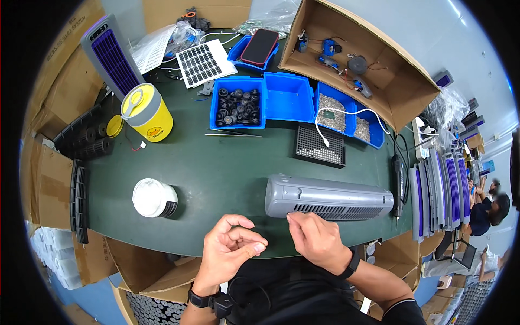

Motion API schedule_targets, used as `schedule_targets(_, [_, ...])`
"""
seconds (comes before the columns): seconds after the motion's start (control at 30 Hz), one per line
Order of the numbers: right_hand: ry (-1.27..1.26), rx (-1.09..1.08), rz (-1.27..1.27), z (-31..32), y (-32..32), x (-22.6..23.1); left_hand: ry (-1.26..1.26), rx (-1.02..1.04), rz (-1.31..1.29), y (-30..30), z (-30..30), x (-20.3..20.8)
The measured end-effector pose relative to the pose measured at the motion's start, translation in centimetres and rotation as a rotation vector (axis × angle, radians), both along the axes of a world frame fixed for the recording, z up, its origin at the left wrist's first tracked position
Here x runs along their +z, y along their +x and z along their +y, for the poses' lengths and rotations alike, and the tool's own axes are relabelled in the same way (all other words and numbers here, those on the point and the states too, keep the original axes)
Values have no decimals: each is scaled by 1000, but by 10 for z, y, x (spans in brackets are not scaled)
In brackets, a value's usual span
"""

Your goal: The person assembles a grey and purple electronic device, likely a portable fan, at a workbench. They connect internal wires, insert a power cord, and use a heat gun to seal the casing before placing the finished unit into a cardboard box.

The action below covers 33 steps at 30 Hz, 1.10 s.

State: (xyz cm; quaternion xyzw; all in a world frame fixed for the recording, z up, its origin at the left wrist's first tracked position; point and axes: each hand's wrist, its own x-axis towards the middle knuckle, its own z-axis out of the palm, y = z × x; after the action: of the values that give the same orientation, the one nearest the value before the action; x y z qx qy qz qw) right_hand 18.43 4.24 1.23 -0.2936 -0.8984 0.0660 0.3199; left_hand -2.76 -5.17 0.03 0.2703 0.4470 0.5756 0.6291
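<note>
Grey plastic fan housing, long and rounded (336, 189), lies lengthwise on the dark green tabletop (227, 162), right of centre, its slatted vent facing the wearer. From my remote seat, I judge the shell already joined into one body, with fine work at its near edge perhaps left. My right hand (320, 238) pinches its fingertips just at that edge; my left hand (228, 249) curls loosely, thumb near fingers. Whether either grasps some tiny part, I cannot tell. I can't make out if the side recesses hold screws; the housing's underside is hidden, and the left forearm is cut off below.
</note>
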Motion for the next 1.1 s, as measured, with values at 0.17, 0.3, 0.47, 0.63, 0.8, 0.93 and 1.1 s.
schedule_targets(0.17, [-220, -37, 44, -12, 11, 17, 42, -28, 12, 3, 5, 1])
schedule_targets(0.3, [-614, 114, 211, -14, 15, 56, 100, -88, -42, 15, 18, 13])
schedule_targets(0.47, [-774, 302, 257, 3, 28, 80, 167, -136, -73, 34, 34, 30])
schedule_targets(0.63, [-1147, 350, 158, 29, 53, 116, 188, -252, -81, 48, 48, 50])
schedule_targets(0.8, [-1134, 434, 189, 49, 85, 127, 157, -355, -24, 70, 69, 74])
schedule_targets(0.93, [-1042, 442, 157, 66, 112, 148, 106, -360, -50, 99, 83, 102])
schedule_targets(1.1, [-955, 280, 372, 66, 125, 129, 18, -374, -31, 116, 113, 111])
